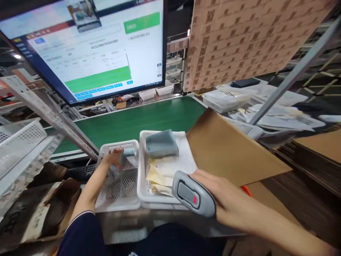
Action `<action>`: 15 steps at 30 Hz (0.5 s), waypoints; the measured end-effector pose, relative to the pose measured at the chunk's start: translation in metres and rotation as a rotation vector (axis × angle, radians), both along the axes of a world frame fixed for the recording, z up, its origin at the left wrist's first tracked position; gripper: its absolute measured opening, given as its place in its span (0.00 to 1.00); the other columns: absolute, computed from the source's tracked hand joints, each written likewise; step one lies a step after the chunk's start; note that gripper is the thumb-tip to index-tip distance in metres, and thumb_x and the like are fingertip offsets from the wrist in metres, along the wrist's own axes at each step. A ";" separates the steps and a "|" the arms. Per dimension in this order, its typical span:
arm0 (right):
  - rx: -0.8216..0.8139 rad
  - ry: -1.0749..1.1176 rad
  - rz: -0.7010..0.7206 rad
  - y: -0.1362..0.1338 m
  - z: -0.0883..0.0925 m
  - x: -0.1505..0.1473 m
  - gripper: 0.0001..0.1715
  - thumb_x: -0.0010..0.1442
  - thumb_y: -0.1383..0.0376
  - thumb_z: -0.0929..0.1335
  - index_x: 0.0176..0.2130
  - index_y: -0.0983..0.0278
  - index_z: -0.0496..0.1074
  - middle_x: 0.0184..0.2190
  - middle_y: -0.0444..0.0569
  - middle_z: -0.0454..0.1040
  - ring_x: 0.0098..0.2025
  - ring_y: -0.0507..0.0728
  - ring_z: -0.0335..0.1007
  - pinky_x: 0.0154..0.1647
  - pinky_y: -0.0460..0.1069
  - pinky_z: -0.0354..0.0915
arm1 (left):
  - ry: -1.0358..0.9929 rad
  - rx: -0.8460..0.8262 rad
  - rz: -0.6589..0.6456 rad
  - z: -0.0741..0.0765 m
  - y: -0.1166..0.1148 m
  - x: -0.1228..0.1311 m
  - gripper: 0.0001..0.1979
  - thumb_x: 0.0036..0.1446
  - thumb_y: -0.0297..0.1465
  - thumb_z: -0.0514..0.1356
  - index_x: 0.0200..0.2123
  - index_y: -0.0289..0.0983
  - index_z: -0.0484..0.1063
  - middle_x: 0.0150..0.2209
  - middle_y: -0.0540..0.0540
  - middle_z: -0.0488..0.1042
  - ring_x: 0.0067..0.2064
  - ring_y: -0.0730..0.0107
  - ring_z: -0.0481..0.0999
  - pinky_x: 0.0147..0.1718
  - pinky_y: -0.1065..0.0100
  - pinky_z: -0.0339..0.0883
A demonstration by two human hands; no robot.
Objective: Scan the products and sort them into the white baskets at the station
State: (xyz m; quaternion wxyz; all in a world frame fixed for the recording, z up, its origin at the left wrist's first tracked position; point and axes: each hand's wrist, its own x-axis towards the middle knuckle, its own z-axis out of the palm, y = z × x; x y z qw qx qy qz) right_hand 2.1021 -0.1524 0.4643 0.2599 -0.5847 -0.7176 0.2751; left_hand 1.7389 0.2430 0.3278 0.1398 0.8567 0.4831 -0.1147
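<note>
Grey handheld barcode scanner (194,195) sits gripped in our right hand (226,199), over the white plastic basket (144,193) holding a folded grey pouch (161,143). Our left hand (114,159) pinches a small grey-blue tube (128,153) in the neighbouring perforated tray (121,185); we judge scanning is under way and needs the tube's label turned toward the scanner.

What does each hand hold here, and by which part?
The right hand holds a grey barcode scanner by its rear body. The left hand grips one end of a small blue-grey item over a white basket.
</note>
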 end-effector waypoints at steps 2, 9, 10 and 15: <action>0.043 -0.012 0.020 0.010 0.001 -0.007 0.15 0.52 0.73 0.69 0.40 0.59 0.69 0.37 0.47 0.74 0.33 0.57 0.71 0.32 0.51 0.61 | 0.011 0.028 -0.046 0.004 -0.006 0.004 0.64 0.24 0.36 0.79 0.70 0.33 0.67 0.76 0.16 0.58 0.80 0.21 0.50 0.75 0.28 0.39; -0.065 -0.138 0.009 0.025 0.005 0.003 0.20 0.49 0.78 0.68 0.41 0.61 0.73 0.41 0.50 0.78 0.40 0.62 0.78 0.39 0.53 0.66 | 0.437 0.178 0.049 0.060 -0.043 -0.032 0.73 0.25 0.35 0.77 0.78 0.26 0.57 0.78 0.11 0.47 0.81 0.24 0.44 0.77 0.32 0.30; -0.073 -0.159 0.020 0.029 0.007 0.005 0.20 0.48 0.78 0.68 0.41 0.61 0.73 0.41 0.51 0.78 0.41 0.63 0.78 0.40 0.53 0.66 | 0.496 0.227 0.032 0.073 -0.055 -0.040 0.70 0.28 0.35 0.77 0.78 0.26 0.58 0.78 0.12 0.48 0.81 0.25 0.44 0.78 0.32 0.29; 0.028 -0.127 0.151 0.055 0.020 -0.001 0.26 0.49 0.76 0.69 0.49 0.62 0.75 0.45 0.52 0.77 0.43 0.63 0.77 0.40 0.53 0.66 | 0.373 0.599 -0.107 0.128 -0.128 -0.060 0.56 0.34 0.30 0.73 0.71 0.29 0.69 0.77 0.16 0.56 0.79 0.21 0.53 0.78 0.30 0.28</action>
